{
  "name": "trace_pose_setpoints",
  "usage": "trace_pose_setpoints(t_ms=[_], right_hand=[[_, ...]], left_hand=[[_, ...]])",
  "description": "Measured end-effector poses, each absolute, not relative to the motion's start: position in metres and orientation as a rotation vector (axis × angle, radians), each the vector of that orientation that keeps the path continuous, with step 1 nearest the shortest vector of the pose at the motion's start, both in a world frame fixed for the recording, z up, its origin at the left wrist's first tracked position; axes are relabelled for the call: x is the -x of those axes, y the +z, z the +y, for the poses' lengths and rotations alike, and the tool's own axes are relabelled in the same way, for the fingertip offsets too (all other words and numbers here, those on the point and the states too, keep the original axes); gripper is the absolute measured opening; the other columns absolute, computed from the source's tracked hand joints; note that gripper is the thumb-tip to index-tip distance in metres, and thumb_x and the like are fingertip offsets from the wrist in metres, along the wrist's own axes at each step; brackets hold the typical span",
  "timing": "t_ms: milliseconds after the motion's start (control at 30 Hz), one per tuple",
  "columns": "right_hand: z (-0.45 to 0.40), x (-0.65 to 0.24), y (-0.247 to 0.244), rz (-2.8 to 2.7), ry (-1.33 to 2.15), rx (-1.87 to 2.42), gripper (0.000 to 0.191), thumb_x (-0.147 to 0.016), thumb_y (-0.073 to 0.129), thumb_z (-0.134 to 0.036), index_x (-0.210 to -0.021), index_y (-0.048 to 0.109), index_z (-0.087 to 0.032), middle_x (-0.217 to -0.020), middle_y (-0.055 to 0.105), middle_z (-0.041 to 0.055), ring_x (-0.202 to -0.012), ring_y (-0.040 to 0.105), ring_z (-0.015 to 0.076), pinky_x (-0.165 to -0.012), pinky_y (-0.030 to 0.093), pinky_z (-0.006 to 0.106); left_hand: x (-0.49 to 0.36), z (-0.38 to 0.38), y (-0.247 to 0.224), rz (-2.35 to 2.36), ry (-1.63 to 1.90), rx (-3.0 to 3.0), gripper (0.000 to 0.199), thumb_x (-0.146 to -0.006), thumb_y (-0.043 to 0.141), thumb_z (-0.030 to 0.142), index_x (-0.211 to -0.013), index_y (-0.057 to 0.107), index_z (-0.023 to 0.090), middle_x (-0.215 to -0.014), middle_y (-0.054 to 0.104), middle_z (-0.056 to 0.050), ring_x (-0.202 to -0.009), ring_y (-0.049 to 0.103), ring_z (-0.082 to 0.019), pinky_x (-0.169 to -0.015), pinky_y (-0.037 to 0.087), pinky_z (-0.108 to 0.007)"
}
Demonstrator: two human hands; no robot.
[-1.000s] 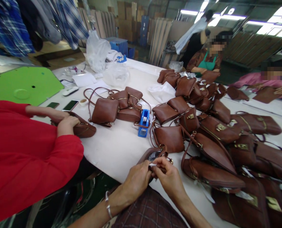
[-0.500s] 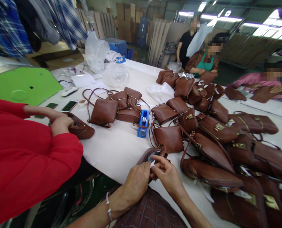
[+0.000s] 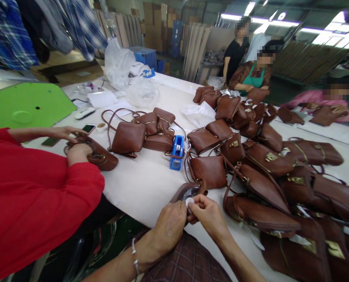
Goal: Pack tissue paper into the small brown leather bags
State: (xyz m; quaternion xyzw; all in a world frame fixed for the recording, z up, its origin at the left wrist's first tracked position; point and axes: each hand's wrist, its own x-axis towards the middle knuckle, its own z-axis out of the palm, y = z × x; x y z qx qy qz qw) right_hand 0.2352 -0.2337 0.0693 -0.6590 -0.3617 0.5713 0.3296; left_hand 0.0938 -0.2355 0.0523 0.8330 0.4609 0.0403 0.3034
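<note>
A brown leather bag (image 3: 178, 192) with its top open rests at the table's near edge, and clear plastic shows inside it. My left hand (image 3: 171, 223) is closed on the bag's near rim, knuckles up, with a bracelet on the wrist. Just to its right, my right hand (image 3: 207, 213) pinches a small round white piece (image 3: 189, 201) between thumb and finger, over the bag's opening. Part of the bag is hidden behind both hands. Beyond it stands a blue tape dispenser (image 3: 177, 152).
Many brown bags (image 3: 268, 188) cover the right side, and more (image 3: 127, 137) lie beyond to the left. A person in red (image 3: 39, 196) reaches into a bag at the left. Other people handle bags at the far right. White table (image 3: 133, 188) shows between.
My right fingers have drawn together and the round white piece now shows flat between them. The person in red has a hand deeper in their bag; a person at the back has shifted.
</note>
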Motion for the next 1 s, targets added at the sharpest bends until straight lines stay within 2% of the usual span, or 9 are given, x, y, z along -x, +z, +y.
trace_pose_setpoints(t_ms=[200,400,500,700,800,900,1000], right_hand=[[-0.233,-0.233,0.074,-0.769,1.506,1.638,0.034,-0.062,0.067,-0.043,-0.077,0.052,-0.016,-0.05,0.06,-0.0024,-0.039,0.055,0.0128,-0.039,0.046,0.022],[-0.234,-0.243,0.082,-0.75,1.702,1.597,0.029,-0.061,0.066,-0.031,-0.081,0.051,-0.017,-0.065,0.067,-0.0011,-0.052,0.064,0.0143,-0.052,0.054,0.025],[-0.236,-0.246,0.082,-0.76,1.718,1.599,0.025,-0.061,0.064,-0.028,-0.08,0.051,-0.017,-0.066,0.067,-0.001,-0.055,0.065,0.0146,-0.055,0.055,0.025],[-0.236,-0.246,0.079,-0.802,1.721,1.624,0.034,-0.062,0.069,-0.036,-0.086,0.059,-0.014,-0.065,0.067,0.0006,-0.055,0.065,0.0143,-0.056,0.054,0.026],[-0.237,-0.242,0.074,-0.856,1.607,1.644,0.028,-0.064,0.066,-0.038,-0.077,0.058,-0.015,-0.06,0.063,-0.001,-0.048,0.06,0.013,-0.048,0.05,0.024],[-0.241,-0.236,0.067,-0.928,1.43,1.647,0.019,-0.068,0.057,-0.034,-0.075,0.055,-0.017,-0.054,0.056,-0.0049,-0.04,0.052,0.0097,-0.039,0.039,0.02],[-0.243,-0.233,0.061,-0.962,1.326,1.674,0.013,-0.069,0.049,-0.029,-0.071,0.054,-0.017,-0.05,0.051,-0.006,-0.038,0.046,0.0075,-0.038,0.034,0.019]], left_hand=[[-0.096,-0.236,0.062,1.221,-0.045,-2.238,0.029,-0.089,0.031,0.003,-0.1,0.056,0.013,-0.099,0.063,-0.011,-0.092,0.061,-0.024,-0.084,0.05,-0.04],[-0.094,-0.236,0.062,1.185,0.054,-2.219,0.033,-0.09,0.031,0.004,-0.109,0.056,0.013,-0.105,0.063,-0.012,-0.094,0.061,-0.023,-0.085,0.051,-0.038],[-0.094,-0.237,0.062,1.191,0.03,-2.235,0.034,-0.09,0.031,0.004,-0.111,0.056,0.012,-0.105,0.063,-0.013,-0.094,0.062,-0.023,-0.085,0.052,-0.039],[-0.095,-0.237,0.065,1.183,-0.014,-2.253,0.037,-0.09,0.031,0.002,-0.114,0.056,0.011,-0.109,0.063,-0.012,-0.096,0.061,-0.025,-0.086,0.052,-0.043],[-0.095,-0.237,0.062,1.179,0.004,-2.265,0.035,-0.09,0.032,0.003,-0.115,0.055,0.012,-0.107,0.063,-0.012,-0.096,0.061,-0.024,-0.086,0.052,-0.042],[-0.095,-0.237,0.058,1.177,0.057,-2.298,0.033,-0.09,0.031,0.004,-0.11,0.055,0.013,-0.103,0.063,-0.011,-0.093,0.061,-0.023,-0.085,0.052,-0.039],[-0.093,-0.239,0.054,1.158,0.137,-2.319,0.033,-0.091,0.029,0.005,-0.109,0.055,0.013,-0.101,0.063,-0.011,-0.092,0.061,-0.02,-0.085,0.051,-0.034]])
